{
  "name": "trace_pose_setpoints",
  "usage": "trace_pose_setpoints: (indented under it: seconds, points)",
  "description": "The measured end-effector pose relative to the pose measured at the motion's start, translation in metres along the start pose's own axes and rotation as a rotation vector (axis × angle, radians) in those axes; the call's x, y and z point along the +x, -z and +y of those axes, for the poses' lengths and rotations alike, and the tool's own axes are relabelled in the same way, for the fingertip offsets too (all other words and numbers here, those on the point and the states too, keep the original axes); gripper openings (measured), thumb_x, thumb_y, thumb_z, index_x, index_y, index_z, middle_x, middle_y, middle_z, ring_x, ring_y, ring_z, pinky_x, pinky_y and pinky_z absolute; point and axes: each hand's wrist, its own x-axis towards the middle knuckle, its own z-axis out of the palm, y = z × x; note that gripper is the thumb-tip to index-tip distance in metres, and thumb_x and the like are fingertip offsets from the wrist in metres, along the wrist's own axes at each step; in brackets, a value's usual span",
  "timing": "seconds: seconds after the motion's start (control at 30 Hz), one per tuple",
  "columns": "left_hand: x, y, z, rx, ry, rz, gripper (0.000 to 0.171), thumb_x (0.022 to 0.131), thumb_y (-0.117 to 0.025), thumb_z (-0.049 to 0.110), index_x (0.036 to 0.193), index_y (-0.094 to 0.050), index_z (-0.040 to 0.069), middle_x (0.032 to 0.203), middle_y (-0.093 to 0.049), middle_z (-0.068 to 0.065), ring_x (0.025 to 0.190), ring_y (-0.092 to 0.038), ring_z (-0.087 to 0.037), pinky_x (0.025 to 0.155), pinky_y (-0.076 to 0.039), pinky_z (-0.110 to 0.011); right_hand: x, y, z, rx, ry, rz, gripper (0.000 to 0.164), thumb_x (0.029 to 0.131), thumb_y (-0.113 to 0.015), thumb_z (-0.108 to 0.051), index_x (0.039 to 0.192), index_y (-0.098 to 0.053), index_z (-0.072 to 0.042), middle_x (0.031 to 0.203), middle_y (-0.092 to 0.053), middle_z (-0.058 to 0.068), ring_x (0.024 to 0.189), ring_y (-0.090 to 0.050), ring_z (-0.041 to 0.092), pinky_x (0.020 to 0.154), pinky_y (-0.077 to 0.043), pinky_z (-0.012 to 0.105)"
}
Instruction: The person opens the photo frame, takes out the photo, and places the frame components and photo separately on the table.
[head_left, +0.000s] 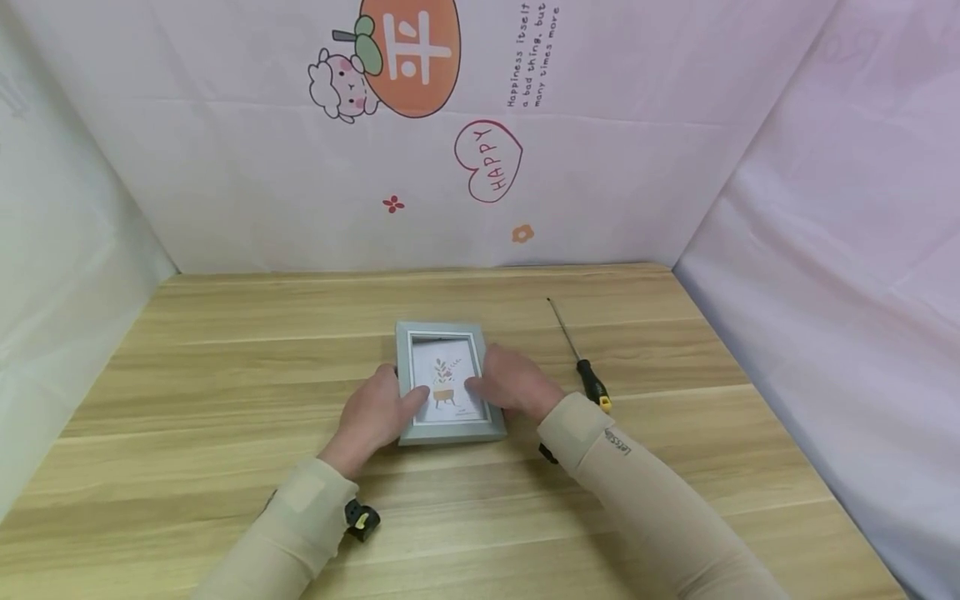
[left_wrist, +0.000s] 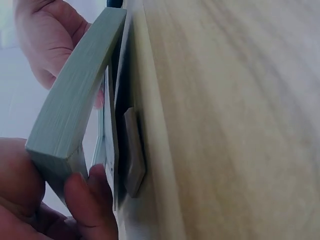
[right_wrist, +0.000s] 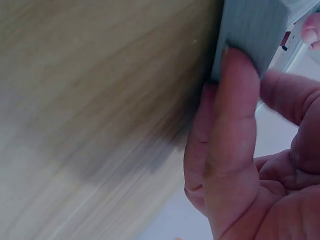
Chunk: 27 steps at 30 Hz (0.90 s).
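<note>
A grey-green picture frame (head_left: 452, 432) lies face up on the wooden table, with a potted-plant print (head_left: 444, 392) inside its opening. My left hand (head_left: 377, 408) grips the frame's left side, thumb over the front border. On the opposite side my right hand (head_left: 517, 382) holds the right border, its thumb on the front; the right wrist view shows its fingers along the frame's outer edge (right_wrist: 255, 35). In the left wrist view, the frame's near side is tilted up, apart from thin panels beneath it. A flat brownish piece (left_wrist: 132, 155) sits under those panels.
A screwdriver (head_left: 591, 382) with a black and yellow handle lies right of the frame, beside the right forearm, its tip pointing away. White printed cloth (head_left: 262, 192) stands behind the table (head_left: 225, 367) and along both sides.
</note>
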Motion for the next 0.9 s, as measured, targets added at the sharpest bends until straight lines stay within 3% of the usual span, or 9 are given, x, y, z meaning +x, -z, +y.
trace_pose_setpoints:
  seconds: [0.23, 0.43, 0.53, 0.73, 0.9]
  points:
    - [0.001, 0.001, -0.001, -0.113, 0.019, -0.024, 0.054, 0.093, -0.059, 0.037, 0.126, -0.047, -0.004, 0.11, -0.06, -0.017, 0.087, -0.056, -0.026, 0.077, -0.05, -0.042, -0.001, 0.004, -0.003, -0.048, -0.012, -0.027, 0.022, 0.096, -0.055, -0.026, 0.091, -0.057, -0.005, 0.067, -0.065, 0.008, 0.057, -0.061, 0.021, 0.054, -0.047, 0.032]
    - [0.0, 0.003, 0.001, -0.162, 0.044, -0.05, 0.052, 0.092, -0.061, 0.034, 0.123, -0.048, -0.004, 0.106, -0.059, -0.017, 0.084, -0.055, -0.026, 0.069, -0.049, -0.037, -0.001, 0.003, -0.004, -0.103, -0.012, -0.023, 0.019, 0.095, -0.054, -0.024, 0.09, -0.056, -0.006, 0.064, -0.065, 0.007, 0.054, -0.059, 0.019, 0.051, -0.044, 0.03]
    - [-0.001, 0.004, 0.0, -0.193, 0.052, -0.058, 0.05, 0.091, -0.062, 0.034, 0.123, -0.049, -0.003, 0.107, -0.06, -0.016, 0.086, -0.056, -0.026, 0.072, -0.05, -0.037, -0.001, 0.003, -0.005, -0.121, -0.009, -0.017, 0.018, 0.094, -0.054, -0.023, 0.091, -0.056, -0.006, 0.063, -0.065, 0.007, 0.053, -0.058, 0.018, 0.049, -0.043, 0.029]
    - [-0.001, 0.007, -0.003, -0.175, 0.024, -0.059, 0.057, 0.091, -0.061, 0.038, 0.127, -0.051, -0.006, 0.117, -0.062, -0.019, 0.097, -0.057, -0.027, 0.088, -0.05, -0.045, 0.0, 0.004, -0.004, -0.133, -0.025, -0.018, 0.019, 0.093, -0.056, -0.025, 0.09, -0.056, -0.006, 0.062, -0.063, 0.006, 0.051, -0.055, 0.017, 0.048, -0.041, 0.029]
    - [-0.001, 0.01, -0.004, -0.144, 0.007, -0.071, 0.063, 0.09, -0.06, 0.041, 0.13, -0.051, -0.006, 0.116, -0.062, -0.018, 0.098, -0.056, -0.027, 0.089, -0.049, -0.047, 0.001, 0.006, -0.002, -0.147, -0.032, -0.016, 0.021, 0.092, -0.057, -0.027, 0.087, -0.057, -0.007, 0.061, -0.063, 0.006, 0.05, -0.054, 0.017, 0.048, -0.04, 0.03]
